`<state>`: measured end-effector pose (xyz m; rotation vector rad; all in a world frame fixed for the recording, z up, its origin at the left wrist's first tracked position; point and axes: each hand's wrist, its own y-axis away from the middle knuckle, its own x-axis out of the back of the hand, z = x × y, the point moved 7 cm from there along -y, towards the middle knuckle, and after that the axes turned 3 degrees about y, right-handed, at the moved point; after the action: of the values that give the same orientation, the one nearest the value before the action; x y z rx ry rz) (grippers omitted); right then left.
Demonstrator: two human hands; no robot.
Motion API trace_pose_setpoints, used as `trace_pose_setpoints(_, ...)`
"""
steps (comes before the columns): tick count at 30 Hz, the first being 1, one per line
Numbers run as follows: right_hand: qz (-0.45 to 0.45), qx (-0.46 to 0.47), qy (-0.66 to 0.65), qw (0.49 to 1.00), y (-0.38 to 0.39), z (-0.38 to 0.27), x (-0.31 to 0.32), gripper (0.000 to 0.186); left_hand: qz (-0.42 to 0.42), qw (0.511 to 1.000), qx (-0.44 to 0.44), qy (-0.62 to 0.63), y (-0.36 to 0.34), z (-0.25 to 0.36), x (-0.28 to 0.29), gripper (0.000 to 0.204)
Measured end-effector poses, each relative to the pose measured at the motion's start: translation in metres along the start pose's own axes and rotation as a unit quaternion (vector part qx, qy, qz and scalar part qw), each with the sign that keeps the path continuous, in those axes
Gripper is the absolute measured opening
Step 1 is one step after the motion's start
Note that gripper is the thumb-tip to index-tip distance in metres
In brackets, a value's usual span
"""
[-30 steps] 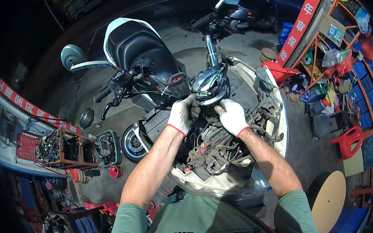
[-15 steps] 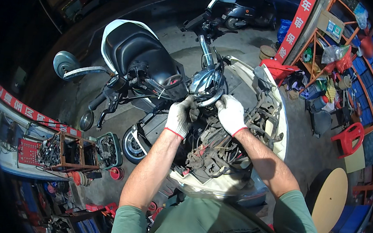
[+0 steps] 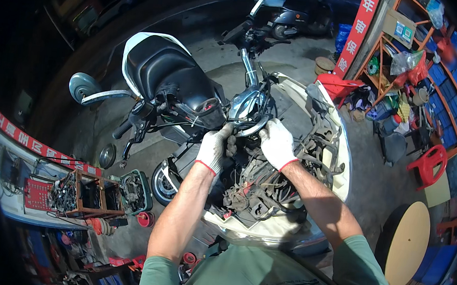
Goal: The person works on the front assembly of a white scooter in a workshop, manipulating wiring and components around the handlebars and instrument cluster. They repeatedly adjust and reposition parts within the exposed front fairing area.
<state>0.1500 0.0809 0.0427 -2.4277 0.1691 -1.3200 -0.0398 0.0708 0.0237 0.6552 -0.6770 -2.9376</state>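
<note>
A motor scooter with its front panels off stands before me, its chrome handlebar stem (image 3: 248,70) tilted away. My left hand (image 3: 213,148), in a white knit glove with soiled fingers, is closed at the left end of a curved silvery piece (image 3: 253,128) below the headstock. At that piece's right end is my right hand (image 3: 278,146), gloved too, its fingers pressed together. What either hand pinches is hidden. Just below them lies a tangle of dusty wires and connectors (image 3: 259,189) inside the cream front body panel (image 3: 243,229).
The black seat (image 3: 165,61) is beyond my left hand, and a round mirror (image 3: 84,87) juts out at the left. Tool racks (image 3: 95,194) and a green tub (image 3: 136,191) stand at left. At right are a red stool (image 3: 429,166), a round tabletop (image 3: 408,245) and shelves.
The whole view has shifted slightly, the scooter now a little lower in it. Both hands stay at the curved piece; the left hand's fingers have moved slightly.
</note>
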Motion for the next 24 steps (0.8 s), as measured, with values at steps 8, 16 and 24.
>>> trace_pose_setpoints(8, 0.004, -0.013, -0.036, 0.999, 0.0, -0.001, 0.001, 0.018, -0.04, 0.915, -0.203, -0.346, 0.047, 0.072, -0.03, 0.026)
trace_pose_setpoints(16, -0.01, -0.02, -0.01, 1.0, -0.003, 0.001, 0.0, 0.019, -0.045, 0.574, -0.254, -0.777, -0.049, 0.112, -0.117, 0.052)
trace_pose_setpoints(24, 0.01, -0.012, -0.019, 1.0, -0.003, 0.003, -0.003, 0.021, -0.145, 0.535, -0.197, -0.809, -0.069, 0.102, -0.128, 0.056)
